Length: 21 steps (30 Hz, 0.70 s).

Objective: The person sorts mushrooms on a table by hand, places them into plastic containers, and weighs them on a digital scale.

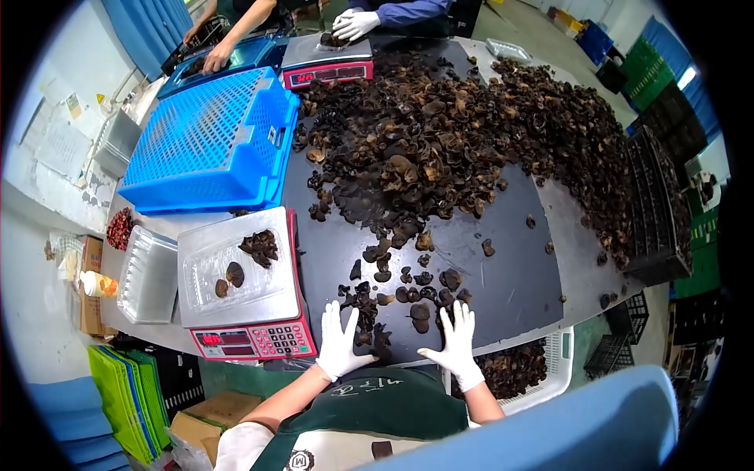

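Observation:
My left hand (338, 347) and my right hand (459, 348), both in white gloves, lie at the near edge of the dark table mat (510, 275). Their fingers are spread and hold nothing. Small dark wood ear mushrooms (420, 312) are scattered between and just beyond them, some close to the fingertips. To the left is a red digital scale (279, 341) with a metal plate. On it sits a clear plastic tray (206, 263) with a few wood ear pieces (259, 248) inside. The big pile of wood ear mushrooms (416, 149) spreads across the far side of the table.
An upturned blue basket (196, 141) and stacked clear trays (149, 275) stand at left. A second scale (328, 72) is at the back, near a co-worker's gloved hands (356, 25). Another person's bare hand (220, 56) is beside it. A white basket of mushrooms (559, 365) sits below right.

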Each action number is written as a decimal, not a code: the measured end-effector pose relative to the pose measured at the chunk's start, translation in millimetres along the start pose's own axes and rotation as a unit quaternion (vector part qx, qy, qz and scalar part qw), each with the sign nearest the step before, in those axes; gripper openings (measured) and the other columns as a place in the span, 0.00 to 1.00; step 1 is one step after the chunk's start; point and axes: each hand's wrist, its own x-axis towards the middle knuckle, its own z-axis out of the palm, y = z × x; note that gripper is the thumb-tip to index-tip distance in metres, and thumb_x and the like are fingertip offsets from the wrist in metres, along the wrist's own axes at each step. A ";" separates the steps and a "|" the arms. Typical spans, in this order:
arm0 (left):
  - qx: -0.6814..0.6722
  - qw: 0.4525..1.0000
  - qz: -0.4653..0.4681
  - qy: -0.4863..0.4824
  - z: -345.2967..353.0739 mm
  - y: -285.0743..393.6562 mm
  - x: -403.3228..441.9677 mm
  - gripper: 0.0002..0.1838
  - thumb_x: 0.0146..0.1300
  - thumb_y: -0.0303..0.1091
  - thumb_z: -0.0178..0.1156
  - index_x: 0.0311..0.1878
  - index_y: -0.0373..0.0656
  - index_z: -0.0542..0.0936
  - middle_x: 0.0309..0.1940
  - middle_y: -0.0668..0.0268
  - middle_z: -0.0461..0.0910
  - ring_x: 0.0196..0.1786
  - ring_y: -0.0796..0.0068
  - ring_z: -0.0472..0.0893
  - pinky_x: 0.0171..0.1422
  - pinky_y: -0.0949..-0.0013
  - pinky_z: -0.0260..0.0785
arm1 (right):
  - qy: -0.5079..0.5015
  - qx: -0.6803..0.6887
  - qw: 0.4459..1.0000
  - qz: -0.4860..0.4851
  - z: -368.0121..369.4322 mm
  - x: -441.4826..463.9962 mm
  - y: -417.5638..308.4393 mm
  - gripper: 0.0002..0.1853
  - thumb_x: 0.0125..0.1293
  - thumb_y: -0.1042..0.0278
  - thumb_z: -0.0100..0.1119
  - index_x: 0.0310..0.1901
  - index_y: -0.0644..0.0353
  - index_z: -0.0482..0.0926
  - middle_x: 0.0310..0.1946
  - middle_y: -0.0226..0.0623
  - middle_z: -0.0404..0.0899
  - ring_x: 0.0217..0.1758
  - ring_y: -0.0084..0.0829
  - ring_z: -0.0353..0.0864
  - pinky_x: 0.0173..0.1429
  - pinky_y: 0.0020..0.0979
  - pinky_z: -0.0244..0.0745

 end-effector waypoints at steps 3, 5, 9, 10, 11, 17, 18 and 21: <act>0.007 1.000 -0.010 0.013 2.1 3.3 25.2 0.73 0.33 0.65 0.77 0.77 0.39 0.48 0.74 0.28 0.35 0.76 0.26 0.37 0.77 0.34 0.34 | 0.045 0.027 0.998 -0.017 10.1 31.4 -8.6 0.58 0.40 0.36 0.75 0.71 0.58 0.62 0.74 0.61 0.49 0.78 0.64 0.43 0.76 0.63 0.39; 0.018 0.999 -0.023 0.030 2.4 2.0 49.1 0.75 0.32 0.70 0.74 0.78 0.40 0.46 0.74 0.29 0.34 0.77 0.26 0.33 0.76 0.33 0.31 | 0.057 0.021 0.997 -0.038 7.3 63.0 -13.4 0.56 0.38 0.41 0.77 0.70 0.57 0.64 0.73 0.58 0.52 0.77 0.63 0.44 0.76 0.64 0.39; 0.041 0.998 0.047 -0.017 -2.1 2.6 77.0 0.66 0.36 0.74 0.69 0.77 0.52 0.55 0.76 0.39 0.43 0.76 0.27 0.42 0.73 0.28 0.35 | 0.017 -0.022 0.996 -0.080 -0.5 102.2 -23.6 0.50 0.41 0.41 0.74 0.69 0.47 0.67 0.72 0.47 0.58 0.75 0.61 0.50 0.76 0.63 0.41; 0.048 0.995 0.083 -0.023 -2.0 5.2 78.2 0.61 0.38 0.75 0.67 0.76 0.57 0.60 0.76 0.44 0.48 0.76 0.29 0.46 0.72 0.28 0.38 | 0.003 -0.030 0.995 -0.091 -3.7 104.5 -26.1 0.48 0.42 0.41 0.73 0.69 0.45 0.68 0.71 0.45 0.61 0.75 0.59 0.52 0.76 0.62 0.43; 0.061 0.989 0.133 -0.032 -0.3 6.6 75.3 0.56 0.41 0.73 0.66 0.74 0.59 0.63 0.76 0.48 0.52 0.75 0.32 0.49 0.72 0.29 0.40 | 0.001 -0.023 0.992 -0.121 -1.8 102.9 -20.9 0.46 0.44 0.41 0.73 0.67 0.44 0.70 0.69 0.42 0.64 0.73 0.56 0.55 0.75 0.60 0.45; 0.065 0.962 0.252 0.083 25.7 1.8 37.9 0.13 0.54 0.43 0.68 0.44 0.59 0.83 0.55 0.70 0.77 0.62 0.62 0.71 0.60 0.54 0.64 | 0.140 0.041 0.974 -0.172 7.7 80.5 14.1 0.21 0.50 0.65 0.72 0.49 0.50 0.82 0.51 0.38 0.78 0.47 0.42 0.78 0.51 0.40 0.71; 0.068 0.958 0.258 0.106 25.3 -1.5 42.7 0.12 0.53 0.37 0.68 0.42 0.56 0.83 0.53 0.69 0.78 0.57 0.62 0.75 0.55 0.60 0.69 | 0.165 0.056 0.973 -0.151 8.6 83.5 14.9 0.17 0.53 0.69 0.70 0.46 0.54 0.82 0.47 0.41 0.80 0.44 0.44 0.79 0.50 0.39 0.73; -0.031 0.966 0.212 0.143 21.4 -6.1 62.6 0.10 0.52 0.30 0.69 0.40 0.49 0.84 0.44 0.64 0.81 0.46 0.64 0.80 0.48 0.67 0.75 | 0.212 0.246 0.946 -0.022 16.4 96.6 13.8 0.10 0.60 0.75 0.64 0.44 0.61 0.83 0.39 0.42 0.82 0.43 0.39 0.82 0.49 0.34 0.76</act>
